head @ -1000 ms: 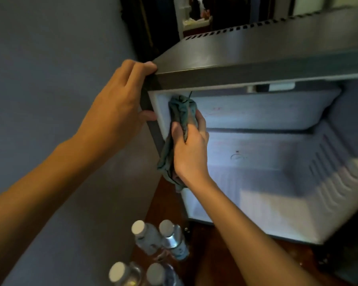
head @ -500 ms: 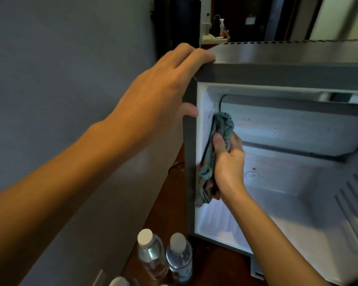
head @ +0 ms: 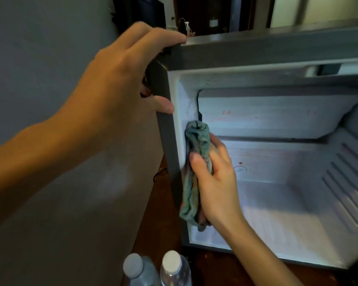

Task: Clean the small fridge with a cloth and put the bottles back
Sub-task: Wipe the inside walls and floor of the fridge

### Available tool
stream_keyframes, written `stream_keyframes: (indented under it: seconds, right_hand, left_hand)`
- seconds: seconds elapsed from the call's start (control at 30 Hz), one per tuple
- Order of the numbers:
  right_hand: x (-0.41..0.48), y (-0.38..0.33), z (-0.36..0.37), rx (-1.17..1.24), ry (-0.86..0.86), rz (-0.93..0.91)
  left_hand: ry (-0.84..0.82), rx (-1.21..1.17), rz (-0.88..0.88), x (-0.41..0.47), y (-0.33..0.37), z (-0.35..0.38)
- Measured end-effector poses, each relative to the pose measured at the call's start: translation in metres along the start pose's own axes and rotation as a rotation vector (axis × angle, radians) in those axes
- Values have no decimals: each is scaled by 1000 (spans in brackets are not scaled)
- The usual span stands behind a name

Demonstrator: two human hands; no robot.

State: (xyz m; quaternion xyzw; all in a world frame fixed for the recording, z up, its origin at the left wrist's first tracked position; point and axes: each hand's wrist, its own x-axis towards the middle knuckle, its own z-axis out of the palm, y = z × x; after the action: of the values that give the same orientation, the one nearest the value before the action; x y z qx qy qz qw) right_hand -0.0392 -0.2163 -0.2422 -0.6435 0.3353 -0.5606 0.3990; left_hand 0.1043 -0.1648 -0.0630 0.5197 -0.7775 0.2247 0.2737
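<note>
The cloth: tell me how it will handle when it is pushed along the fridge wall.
Probably floppy: the cloth hangs in limp folds below the grip of the right hand. Likely light, since a thumb and fingers hold the whole bunch. It should drag rather than slide freely, as it seems bunched against the fridge's inner wall.

Right hand (head: pixel 213 182) with the cloth (head: pixel 196 145) has travelled down the left inner wall of the fridge (head: pixel 277 53). 1.0 s ago the cloth's top sat in the upper corner; 0.5 s ago beside the freezer box (head: pixel 277 116); now level with that box's lower edge. View has closed in: two bottles (head: pixel 175 269) show, four before.
</note>
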Motion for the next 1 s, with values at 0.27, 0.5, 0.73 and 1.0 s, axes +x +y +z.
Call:
stream_keyframes:
  seconds: [0.27, 0.5, 0.73, 1.0]
  right_hand:
    - [46, 7, 10, 72, 67, 75]
    - [7, 8, -6, 50, -50, -40]
    - [25, 7, 0, 89, -15, 51]
    - [44, 21, -13, 81, -67, 31]
  left_hand:
    - [39, 28, 39, -5, 0, 4]
    - [43, 0, 29, -6, 2, 2]
    - [47, -13, 28, -5, 0, 2]
    - [34, -10, 31, -5, -1, 2]
